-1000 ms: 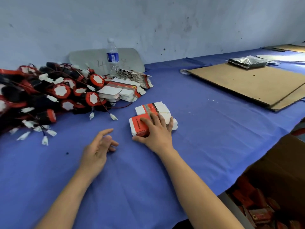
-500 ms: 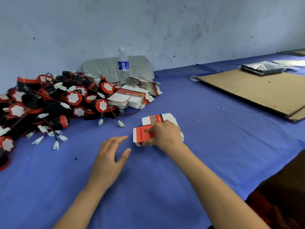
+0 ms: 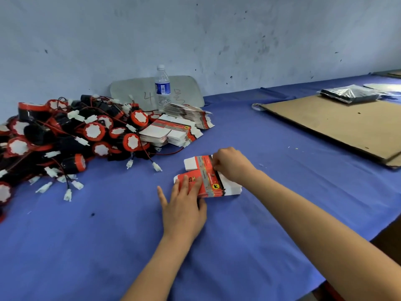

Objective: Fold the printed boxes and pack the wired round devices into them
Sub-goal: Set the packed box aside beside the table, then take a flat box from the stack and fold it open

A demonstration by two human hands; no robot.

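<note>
A: What do the two hands do?

B: The left hand (image 3: 184, 205) lies flat. Its straight fingers press on the near left end of the stack of flat red-and-white printed cardboard boxes (image 3: 211, 183). The right hand (image 3: 230, 166) has curled fingers at the far right edge. I judge that it pinches the top box (image 3: 204, 166) of the stack, but the fingertips are hidden under the hand.

A: Where is this stack?

B: It is on the blue-covered table (image 3: 108, 246), directly in front of the person, and it touches both hands. Its long axis seems to go across, from left to right, a little turned.

A: And the devices?

B: The heap of black round devices with red rims, white faces and wired white plugs (image 3: 93, 131) lies to the far left of the hands, well apart from the stack. The left hand is the nearer one, so I think it should fetch a device once a box is opened. No box is folded yet.

A: What else is there?

B: More stacks of flat printed boxes (image 3: 173, 132) lie beside the heap. A clear plastic water bottle (image 3: 162, 88) stands behind them. A brown cardboard sheet (image 3: 336, 124) lies far to the right.
</note>
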